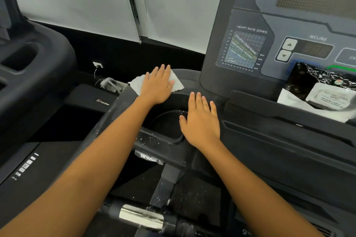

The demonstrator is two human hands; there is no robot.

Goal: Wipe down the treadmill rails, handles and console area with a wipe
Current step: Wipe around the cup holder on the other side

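your left hand (157, 86) lies flat, fingers straight, pressing the white wipe (176, 82) down on the dark ledge at the left of the treadmill console (250, 25); your right hand (201, 119) is flat and open too, holding nothing, over the right edge of the round cup holder (163, 125); a pack of wipes (329, 97) sits in the tray on the right, well apart from both hands.

Light is soft and even, brightest on the pale blinds (73, 0) at the back; the black treadmill (269, 150) is dim with faint shadows. Glare streaks the chrome grip (141, 217) at the bottom. Wide-angle distortion bends the edges, and the console lettering (251, 31) looks slightly soft.
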